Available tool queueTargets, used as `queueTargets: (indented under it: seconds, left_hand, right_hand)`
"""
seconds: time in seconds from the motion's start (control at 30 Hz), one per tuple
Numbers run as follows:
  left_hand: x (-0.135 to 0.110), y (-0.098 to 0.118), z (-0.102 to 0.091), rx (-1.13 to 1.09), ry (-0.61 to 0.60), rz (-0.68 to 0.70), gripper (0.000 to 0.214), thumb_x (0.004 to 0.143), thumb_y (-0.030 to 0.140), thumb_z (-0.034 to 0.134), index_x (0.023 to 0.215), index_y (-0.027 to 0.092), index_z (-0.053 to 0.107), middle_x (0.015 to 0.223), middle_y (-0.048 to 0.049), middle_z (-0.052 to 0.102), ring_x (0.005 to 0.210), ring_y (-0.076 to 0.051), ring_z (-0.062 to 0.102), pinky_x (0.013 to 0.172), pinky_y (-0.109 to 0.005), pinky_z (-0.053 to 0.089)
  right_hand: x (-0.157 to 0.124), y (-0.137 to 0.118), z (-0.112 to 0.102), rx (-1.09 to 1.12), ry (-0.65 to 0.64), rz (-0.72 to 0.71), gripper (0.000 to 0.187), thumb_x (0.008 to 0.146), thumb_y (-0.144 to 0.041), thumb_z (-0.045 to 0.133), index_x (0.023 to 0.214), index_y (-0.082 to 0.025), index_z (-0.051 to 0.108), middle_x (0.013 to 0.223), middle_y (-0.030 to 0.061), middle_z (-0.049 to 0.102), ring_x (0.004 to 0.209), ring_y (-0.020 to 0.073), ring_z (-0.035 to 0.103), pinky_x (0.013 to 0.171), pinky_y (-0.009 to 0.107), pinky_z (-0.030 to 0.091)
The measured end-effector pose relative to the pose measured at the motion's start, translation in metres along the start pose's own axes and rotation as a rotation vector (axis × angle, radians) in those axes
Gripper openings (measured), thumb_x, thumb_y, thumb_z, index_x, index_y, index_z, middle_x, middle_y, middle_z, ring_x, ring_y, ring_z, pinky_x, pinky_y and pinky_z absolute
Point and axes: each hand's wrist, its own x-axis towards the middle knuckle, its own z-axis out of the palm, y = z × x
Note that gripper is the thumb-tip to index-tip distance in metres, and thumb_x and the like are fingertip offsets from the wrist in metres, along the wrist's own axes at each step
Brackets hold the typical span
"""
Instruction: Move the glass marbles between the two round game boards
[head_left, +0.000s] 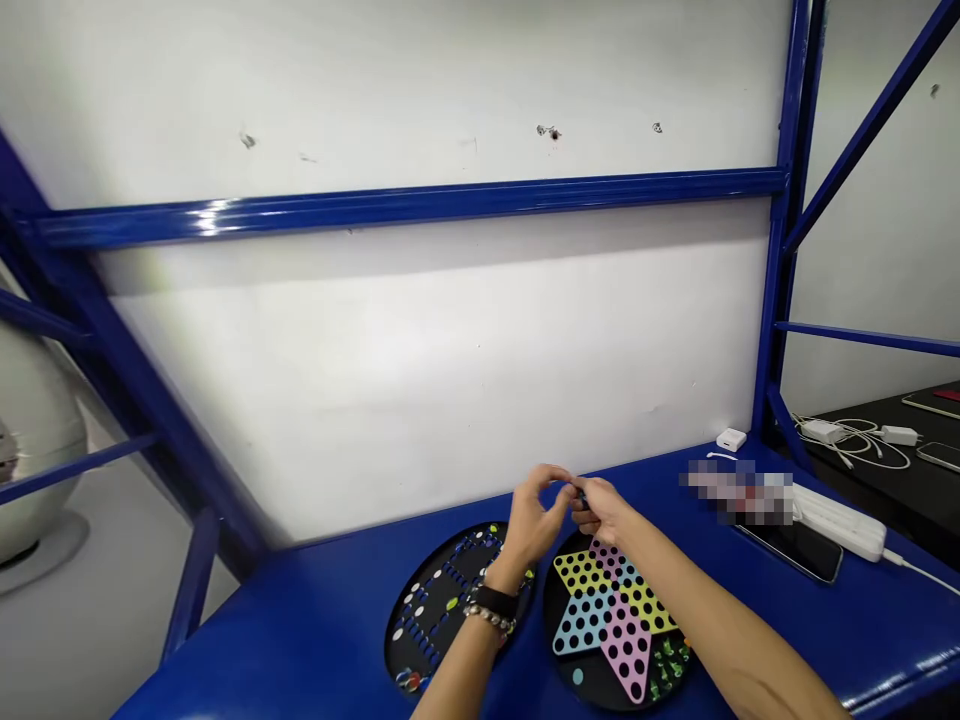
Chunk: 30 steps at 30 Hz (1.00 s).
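My left hand (pixel 534 522) and my right hand (pixel 602 508) meet above the blue table, fingertips pinched together over something too small to make out. Below them lie two round black game boards. The right board (pixel 667 690) carries a coloured star with peg holes and some green marbles at its lower right. The left board (pixel 420 610) has blue tracks and scattered marbles. My left wrist wears a black band and a bead bracelet.
The blue table (pixel 315 630) stands against a white wall inside a blue metal frame (pixel 405 205). A phone (pixel 802 548), a white power strip (pixel 844 520) and a small white charger (pixel 730 439) lie at the right. A black table with cables stands beyond.
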Motion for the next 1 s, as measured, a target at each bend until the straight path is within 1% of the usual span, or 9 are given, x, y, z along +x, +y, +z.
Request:
queueTargets:
  seconds: [0.1,0.2,0.23,0.33,0.53,0.67,0.8,0.87,1.0]
  left_hand:
    - [-0.009,-0.021,-0.036,-0.038,0.237,-0.075,0.023,0.088,0.040,0.053,0.090,0.020,0.063,0.094,-0.0047,0.070,0.094,-0.020,0.066,0.088,-0.034,0.053]
    - [-0.019,-0.039,-0.066,-0.018,0.388,-0.150,0.030,0.086,0.049,0.054,0.087,0.020,0.063,0.088,-0.0045,0.069,0.087,-0.022,0.067,0.081,-0.034,0.055]
    - [-0.022,-0.044,-0.073,-0.017,0.418,-0.167,0.032,0.085,0.051,0.054,0.086,0.020,0.062,0.087,-0.0048,0.069,0.087,-0.022,0.067,0.080,-0.034,0.055]
    - [-0.030,-0.051,-0.085,-0.024,0.445,-0.202,0.037,0.085,0.056,0.052,0.086,0.020,0.062,0.090,-0.0062,0.069,0.088,-0.023,0.068,0.080,-0.035,0.056]
    - [-0.033,-0.047,-0.084,-0.020,0.438,-0.209,0.041,0.086,0.059,0.047,0.086,0.020,0.063,0.079,-0.0043,0.068,0.078,-0.022,0.067,0.075,-0.035,0.055]
    - [-0.032,-0.041,-0.082,-0.026,0.407,-0.196,0.042,0.085,0.059,0.049,0.087,0.020,0.063,0.088,-0.0054,0.069,0.075,-0.020,0.065,0.073,-0.033,0.054]
    - [-0.045,-0.006,-0.064,0.029,0.146,-0.144,0.036,0.090,0.052,0.047,0.084,0.020,0.062,0.079,-0.0022,0.066,0.071,-0.017,0.059,0.069,-0.029,0.050]
    - [-0.059,0.022,-0.047,0.077,-0.146,-0.106,0.033,0.093,0.046,0.046,0.082,0.020,0.063,0.077,-0.0009,0.064,0.071,-0.016,0.057,0.069,-0.027,0.048]
    - [-0.090,0.069,-0.007,0.202,-0.711,0.037,0.030,0.081,0.047,0.070,0.105,0.029,0.067,0.108,0.0003,0.066,0.093,-0.018,0.062,0.084,-0.028,0.049]
  right_hand:
    - [0.009,0.014,0.035,-0.313,0.061,-0.118,0.037,0.091,-0.029,0.058,0.057,-0.020,0.048,0.045,-0.0057,0.043,0.038,0.0075,0.038,0.039,0.019,0.027]
    - [0.014,0.036,0.076,-0.669,0.089,-0.248,0.024,0.085,-0.021,0.067,0.062,-0.018,0.059,0.071,0.0069,0.068,0.079,0.0222,0.067,0.064,0.027,0.048]
    - [0.014,0.044,0.088,-1.165,0.034,-0.370,0.019,0.090,-0.026,0.061,0.072,-0.019,0.064,0.084,0.0091,0.072,0.090,0.0255,0.069,0.072,0.032,0.051]
    - [0.012,0.065,0.112,-1.442,-0.049,-0.404,0.016,0.089,-0.029,0.062,0.093,-0.017,0.072,0.101,0.0155,0.075,0.102,0.0345,0.069,0.087,0.047,0.052]
    - [0.000,0.074,0.121,-1.861,-0.088,-0.466,0.038,0.099,-0.034,0.045,0.123,-0.011,0.063,0.123,0.0219,0.064,0.100,0.0320,0.070,0.079,0.044,0.058]
    - [-0.023,0.048,0.104,-1.793,-0.051,-0.605,0.038,0.100,-0.037,0.038,0.120,-0.016,0.062,0.116,0.0167,0.066,0.088,0.0297,0.072,0.072,0.043,0.056]
    - [-0.046,0.004,0.044,-1.647,0.086,-0.613,0.043,0.103,-0.043,0.027,0.100,-0.021,0.065,0.103,0.0089,0.069,0.086,0.0240,0.068,0.071,0.034,0.048]
    - [-0.053,-0.011,0.004,-1.588,0.138,-0.578,0.044,0.103,-0.044,0.029,0.088,-0.021,0.063,0.091,0.0054,0.069,0.082,0.0202,0.065,0.067,0.030,0.043]
    - [-0.058,-0.009,-0.060,-1.626,0.322,-0.511,0.033,0.097,-0.045,0.044,0.084,-0.021,0.062,0.087,0.0041,0.067,0.073,0.0173,0.060,0.064,0.029,0.035]
